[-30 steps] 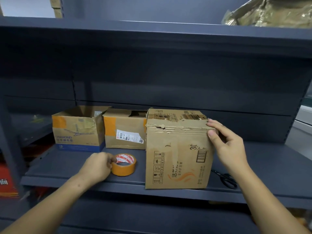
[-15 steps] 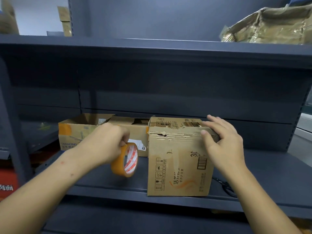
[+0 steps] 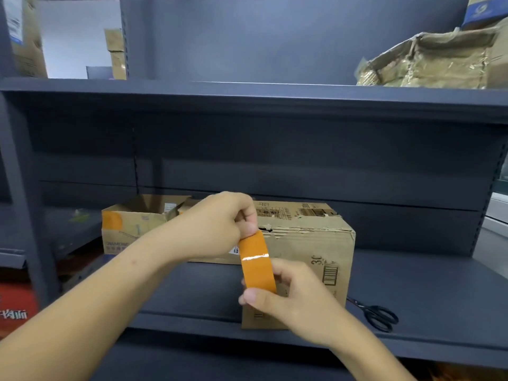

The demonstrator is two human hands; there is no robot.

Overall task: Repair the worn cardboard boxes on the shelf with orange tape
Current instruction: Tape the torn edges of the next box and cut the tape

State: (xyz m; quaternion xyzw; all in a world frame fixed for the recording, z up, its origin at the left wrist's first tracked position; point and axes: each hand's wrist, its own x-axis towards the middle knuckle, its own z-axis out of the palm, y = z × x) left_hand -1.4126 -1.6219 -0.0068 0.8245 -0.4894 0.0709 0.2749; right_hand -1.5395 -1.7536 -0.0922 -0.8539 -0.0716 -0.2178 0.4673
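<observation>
Two hands share one orange tape roll (image 3: 257,264), held in front of the torn cardboard box (image 3: 308,248) on the grey shelf (image 3: 192,292). Left hand (image 3: 220,226) pinches its top, apparently at the loose end; right hand (image 3: 291,295) grips the lower rim. Open box (image 3: 132,229) with orange patch, left rear. Black scissors (image 3: 376,316), right of the torn box.
</observation>
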